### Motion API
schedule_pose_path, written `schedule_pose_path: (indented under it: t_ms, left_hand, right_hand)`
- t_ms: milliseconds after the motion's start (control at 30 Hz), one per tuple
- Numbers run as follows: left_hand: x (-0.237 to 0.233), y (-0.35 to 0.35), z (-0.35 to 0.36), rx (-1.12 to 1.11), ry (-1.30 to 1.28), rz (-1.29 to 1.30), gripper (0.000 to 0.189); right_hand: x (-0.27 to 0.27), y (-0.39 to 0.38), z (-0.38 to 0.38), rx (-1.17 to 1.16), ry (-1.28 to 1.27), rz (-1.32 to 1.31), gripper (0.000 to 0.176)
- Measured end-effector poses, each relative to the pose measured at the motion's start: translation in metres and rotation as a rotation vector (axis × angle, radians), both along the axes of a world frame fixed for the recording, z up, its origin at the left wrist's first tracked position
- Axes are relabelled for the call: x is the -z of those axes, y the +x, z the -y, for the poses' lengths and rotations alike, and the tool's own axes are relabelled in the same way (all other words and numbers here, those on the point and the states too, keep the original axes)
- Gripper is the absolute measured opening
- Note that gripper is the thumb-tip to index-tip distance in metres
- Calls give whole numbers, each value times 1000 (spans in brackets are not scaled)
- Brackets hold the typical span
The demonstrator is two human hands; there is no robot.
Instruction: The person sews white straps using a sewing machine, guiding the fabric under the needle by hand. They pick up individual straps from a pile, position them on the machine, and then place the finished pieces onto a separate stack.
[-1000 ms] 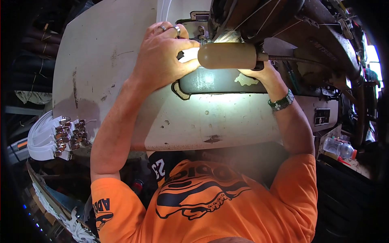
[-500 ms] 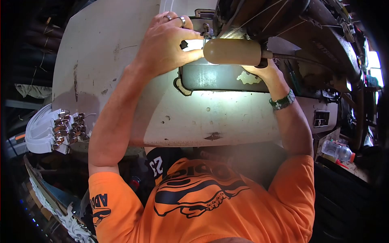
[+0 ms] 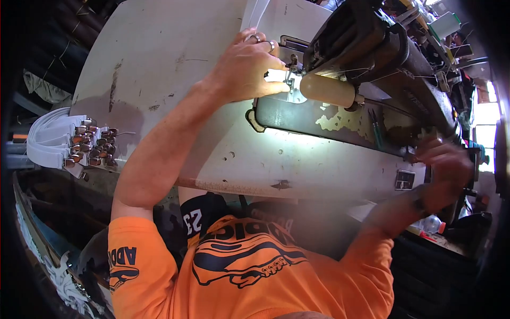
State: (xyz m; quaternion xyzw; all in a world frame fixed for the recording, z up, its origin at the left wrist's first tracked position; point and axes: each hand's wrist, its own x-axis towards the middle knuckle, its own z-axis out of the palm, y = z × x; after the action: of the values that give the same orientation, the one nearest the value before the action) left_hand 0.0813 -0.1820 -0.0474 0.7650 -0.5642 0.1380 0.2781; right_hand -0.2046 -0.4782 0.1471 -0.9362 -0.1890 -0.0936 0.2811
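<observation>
My left hand (image 3: 247, 69), with rings on two fingers, is at the needle area of a dark sewing machine (image 3: 393, 58). Its thumb and forefinger close round a brightly lit white piece beside the presser foot (image 3: 292, 64). A white strap (image 3: 254, 15) runs out from behind the fingers toward the back. My right hand (image 3: 443, 159) is smeared by motion near the right end of the machine, so its fingers cannot be made out. A rounded beige lamp-like piece (image 3: 326, 90) covers part of the stitching area.
A bundle of white straps with metal clips (image 3: 58, 133) hangs at the table's left edge. Green-handled tweezers (image 3: 376, 129) lie on the machine bed (image 3: 297, 117). A plastic bottle (image 3: 433, 224) is at the lower right. The white tabletop (image 3: 239, 159) is scuffed.
My right hand has left the needle area and swung to the right end of the machine. The left hand stays at the needle. My view has shifted and turned.
</observation>
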Motion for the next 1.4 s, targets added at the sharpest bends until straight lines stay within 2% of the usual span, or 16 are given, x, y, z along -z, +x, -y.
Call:
schedule_pose_path:
  t_ms: [67, 100, 133, 167, 200, 233, 333, 467, 733, 800, 867, 1033, 1267, 1300, 1367, 1400]
  left_hand:
    - [0, 0, 2, 1, -15, -1, 27]
    - [-1, 0, 3, 5, -10, -5, 27]
    - [-1, 0, 3, 8, -5, -8, 27]
    - [-1, 1, 2, 11, 1, -11, 28]
    - [-2, 2, 2, 14, 17, -30, 28]
    - [-2, 2, 2, 17, 32, -47, 28]
    - [-1, 2, 3, 10, 27, -36, 28]
    - [-1, 2, 2, 4, 30, -26, 30]
    - [-4, 2, 3, -7, 93, -86, 30]
    - [-3, 1, 3, -12, 74, -64, 30]
    - [-4, -2, 3, -22, 36, -13, 29]
    - [-9, -6, 3, -49, 112, -50, 32]
    - [-5, -2, 3, -35, 122, -46, 33]
    - [-6, -1, 2, -24, 134, -49, 33]
    - [-7, -1, 2, -15, 142, -58, 33]
    - [-7, -2, 1, -5, 131, -48, 33]
  right_hand:
    - [-16, -13, 91, 546, -35, 399, 35]
    - [-22, -11, 144, 713, -70, 479, 35]
    - [-33, 4, 182, 854, 60, 421, 41]
    - [-32, -4, 250, 1060, -275, 272, 46]
    - [-16, -7, 273, 1148, -309, 132, 40]
    - [6, -27, 341, 1077, -153, -13, 43]
    - [26, -53, 322, 1201, 653, -243, 50]
    - [39, -55, 266, 1258, 861, -23, 51]
    - [50, -62, 212, 1232, 699, 84, 68]
    - [53, -56, 195, 1225, 762, 94, 68]
    - [50, -42, 181, 1228, 977, 125, 67]
    - [53, -34, 166, 1251, 983, 223, 59]
    - [101, -37, 188, 1055, 732, 652, 59]
    - [107, -46, 211, 1180, 971, 670, 60]
    - [149, -95, 298, 1137, 668, 656, 65]
    - [138, -90, 279, 1151, 779, 622, 69]
